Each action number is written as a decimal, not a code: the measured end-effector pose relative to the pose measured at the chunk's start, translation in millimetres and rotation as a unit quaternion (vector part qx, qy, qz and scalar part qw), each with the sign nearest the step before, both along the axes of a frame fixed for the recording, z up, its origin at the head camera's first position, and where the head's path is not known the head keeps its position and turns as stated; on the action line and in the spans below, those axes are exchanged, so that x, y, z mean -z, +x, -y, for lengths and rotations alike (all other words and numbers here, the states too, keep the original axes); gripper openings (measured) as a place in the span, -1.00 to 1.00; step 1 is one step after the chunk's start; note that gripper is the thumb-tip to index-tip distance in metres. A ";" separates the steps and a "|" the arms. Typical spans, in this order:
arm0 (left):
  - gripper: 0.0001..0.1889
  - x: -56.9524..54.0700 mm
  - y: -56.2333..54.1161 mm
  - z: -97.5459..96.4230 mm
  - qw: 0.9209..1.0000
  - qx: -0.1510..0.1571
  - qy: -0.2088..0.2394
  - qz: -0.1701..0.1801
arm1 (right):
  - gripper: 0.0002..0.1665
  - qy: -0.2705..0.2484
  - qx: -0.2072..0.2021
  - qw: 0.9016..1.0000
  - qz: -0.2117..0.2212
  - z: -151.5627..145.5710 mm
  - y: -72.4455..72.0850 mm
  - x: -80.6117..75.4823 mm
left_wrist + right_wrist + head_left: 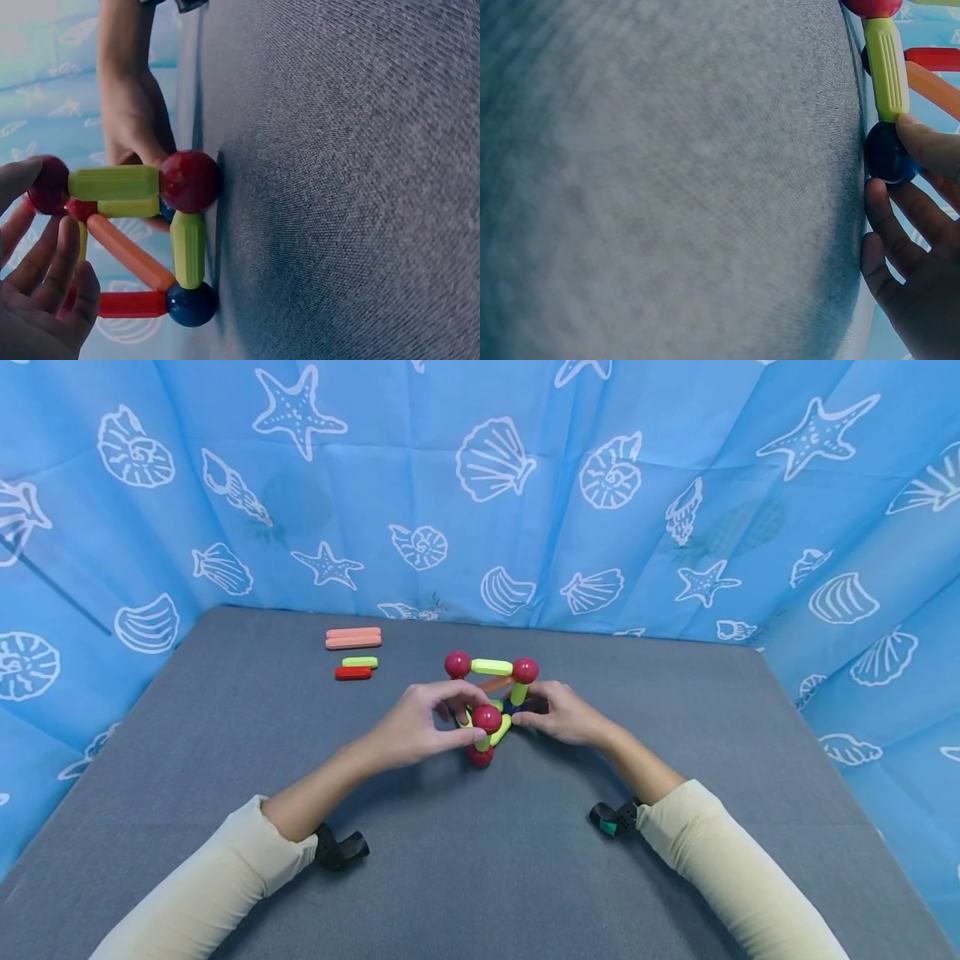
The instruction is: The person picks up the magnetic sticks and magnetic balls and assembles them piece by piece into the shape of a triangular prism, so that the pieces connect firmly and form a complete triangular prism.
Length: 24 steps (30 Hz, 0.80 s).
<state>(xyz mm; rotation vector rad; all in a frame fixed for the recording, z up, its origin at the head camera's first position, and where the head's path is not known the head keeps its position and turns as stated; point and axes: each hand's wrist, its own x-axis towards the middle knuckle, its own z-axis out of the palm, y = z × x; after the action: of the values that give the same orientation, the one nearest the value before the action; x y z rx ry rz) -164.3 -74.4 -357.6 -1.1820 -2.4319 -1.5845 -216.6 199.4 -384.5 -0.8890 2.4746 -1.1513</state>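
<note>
Between the hands stands a frame of coloured balls and magnetic-type sticks on the grey table. My left hand (431,722) pinches the red ball (487,719) at its upper front corner, thumb and fingers on either side. Below that ball, a yellow-green stick (116,183) runs down to another red ball (191,181) at the table. With thumb and fingertips, my right hand (562,714) grips a low blue ball (891,154) at the right corner. An orange stick (127,251) slants across a side, and a red stick (133,304) meets another blue ball (192,304).
Toward the back left of the grey table (465,877) lie two salmon sticks (354,642), a short yellow-green stick (362,662) and a short red stick (353,673). A blue shell-patterned curtain (420,502) borders the back and sides. Each wrist wears a black camera mount (341,850).
</note>
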 end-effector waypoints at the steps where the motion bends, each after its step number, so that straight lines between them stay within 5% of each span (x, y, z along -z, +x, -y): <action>1: -0.64 0.1 -0.1 0.0 1.000 0.000 0.000 0.001 | -0.57 -0.001 0.000 1.000 0.000 0.1 0.0 0.1; 12: -0.64 -1.9 -4.4 12.4 0.999 -0.016 0.013 0.026 | -0.58 0.011 0.012 1.000 -0.001 1.9 0.1 0.2; 20: -0.80 -3.4 -25.3 49.8 0.991 -0.127 0.049 0.016 | -0.59 0.008 0.011 1.000 0.000 2.3 0.1 0.6; 24: -0.80 5.2 -46.1 77.0 0.977 -0.208 0.056 -0.001 | -0.59 0.008 0.012 1.000 0.003 1.7 0.4 0.2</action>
<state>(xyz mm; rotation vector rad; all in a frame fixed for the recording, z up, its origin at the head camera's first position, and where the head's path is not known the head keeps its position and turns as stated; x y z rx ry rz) -210.5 -151.4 -362.9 -0.6018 -2.3469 -1.5573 -216.2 197.8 -384.7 -0.8530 2.4916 -1.1384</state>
